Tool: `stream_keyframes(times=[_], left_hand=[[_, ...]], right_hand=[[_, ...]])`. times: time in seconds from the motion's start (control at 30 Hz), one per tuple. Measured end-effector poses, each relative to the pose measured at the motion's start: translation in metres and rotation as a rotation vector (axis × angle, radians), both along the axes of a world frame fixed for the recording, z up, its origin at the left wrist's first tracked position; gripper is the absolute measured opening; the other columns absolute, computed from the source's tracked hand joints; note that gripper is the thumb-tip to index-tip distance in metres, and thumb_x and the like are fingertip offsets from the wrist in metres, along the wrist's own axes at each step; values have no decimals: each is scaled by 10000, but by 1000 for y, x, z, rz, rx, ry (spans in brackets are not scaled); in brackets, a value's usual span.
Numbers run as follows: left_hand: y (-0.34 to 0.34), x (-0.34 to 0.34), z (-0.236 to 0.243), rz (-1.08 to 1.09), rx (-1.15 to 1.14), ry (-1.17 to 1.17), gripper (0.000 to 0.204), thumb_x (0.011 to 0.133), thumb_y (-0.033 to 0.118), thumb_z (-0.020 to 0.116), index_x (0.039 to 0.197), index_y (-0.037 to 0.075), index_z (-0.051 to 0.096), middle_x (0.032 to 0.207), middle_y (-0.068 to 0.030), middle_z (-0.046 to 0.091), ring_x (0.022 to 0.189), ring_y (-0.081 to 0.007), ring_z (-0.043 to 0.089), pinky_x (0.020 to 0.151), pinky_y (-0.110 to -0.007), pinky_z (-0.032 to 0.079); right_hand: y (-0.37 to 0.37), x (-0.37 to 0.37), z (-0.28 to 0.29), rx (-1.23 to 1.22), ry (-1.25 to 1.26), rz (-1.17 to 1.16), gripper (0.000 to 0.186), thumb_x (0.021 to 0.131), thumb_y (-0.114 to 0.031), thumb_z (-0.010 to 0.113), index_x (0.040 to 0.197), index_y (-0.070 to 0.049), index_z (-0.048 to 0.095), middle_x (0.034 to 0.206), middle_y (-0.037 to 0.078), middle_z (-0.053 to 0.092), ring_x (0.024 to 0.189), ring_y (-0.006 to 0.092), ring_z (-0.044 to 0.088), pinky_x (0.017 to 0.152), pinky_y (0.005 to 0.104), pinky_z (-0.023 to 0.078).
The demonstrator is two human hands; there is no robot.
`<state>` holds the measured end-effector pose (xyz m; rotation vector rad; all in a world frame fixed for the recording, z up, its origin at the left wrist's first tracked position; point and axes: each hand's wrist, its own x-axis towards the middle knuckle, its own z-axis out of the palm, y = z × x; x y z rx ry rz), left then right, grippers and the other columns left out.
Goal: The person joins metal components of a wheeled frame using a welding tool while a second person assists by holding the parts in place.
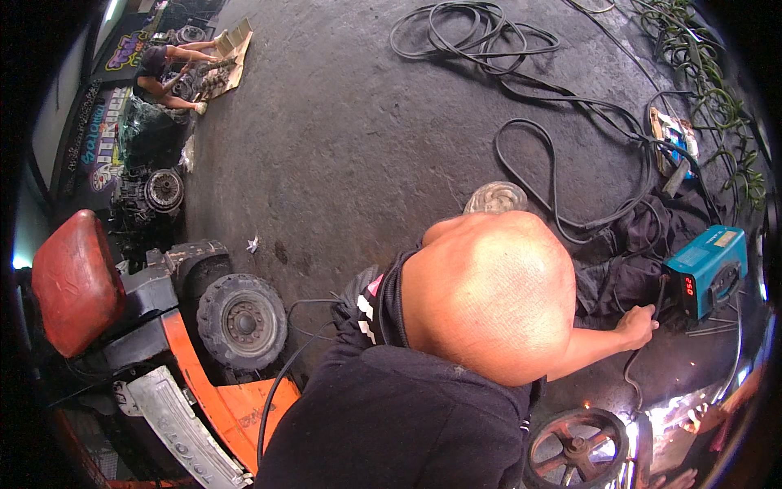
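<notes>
**Beside the blue-green machine, one hand at a lead**

Across most of my view spreads the dark, worn floor (342,130). At the left stands an orange vehicle (183,342), and in the middle a body, bent low, shows broad bare skin (489,285) above black cloth. I suppose it bends so that the arm can reach near the floor.

Ahead, black cable (554,96) lies in loose loops, perhaps to leave enough slack. At the bottom, a rusty spoked wheel (577,444) is beside a strong white glare. At the right, the blue-green machine (702,257) stands on the floor, its lit display turned towards the hand, possibly for easy reading. Far at upper left, a co-worker (151,73) sits by metal parts on cardboard (238,41), which probably keeps them off the dirt.

The right hand (639,328) is just in front of the machine, where a thin dark lead (629,375) runs below it. Its fingers look bent, but I cannot tell if they pinch this lead. The left hand I do not see.
</notes>
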<state>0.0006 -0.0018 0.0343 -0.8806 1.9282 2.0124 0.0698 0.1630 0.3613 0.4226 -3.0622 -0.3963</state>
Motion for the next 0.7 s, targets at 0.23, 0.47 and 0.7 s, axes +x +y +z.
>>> stream_keyframes(times=[0.23, 0.47, 0.7], left_hand=[[-2, 0, 2, -15, 22, -63, 214, 974, 133, 624, 1078, -51, 590, 981, -344, 667, 1030, -528, 644, 842, -572, 502], [-8, -1, 9, -38, 46, -30, 218, 978, 140, 621, 1075, -52, 588, 981, -344, 667, 1036, -528, 644, 846, -574, 501], [-5, 0, 9, 7, 17, -34, 215, 971, 139, 629, 1059, -54, 594, 969, -348, 666, 1027, -531, 643, 840, -572, 504]], right_hand=[[2, 0, -1, 16, -3, 24, 586, 1105, -292, 379, 1579, 45, 310, 1630, 265, 319, 1544, 414, 241, 1279, 542, 109], [1, -2, -1, 6, 0, 53, 591, 1107, -300, 371, 1579, 49, 304, 1628, 272, 318, 1543, 419, 239, 1278, 548, 108], [0, -1, -4, 14, 5, 30, 590, 1107, -302, 367, 1575, 53, 311, 1629, 265, 321, 1544, 415, 238, 1277, 555, 92]])
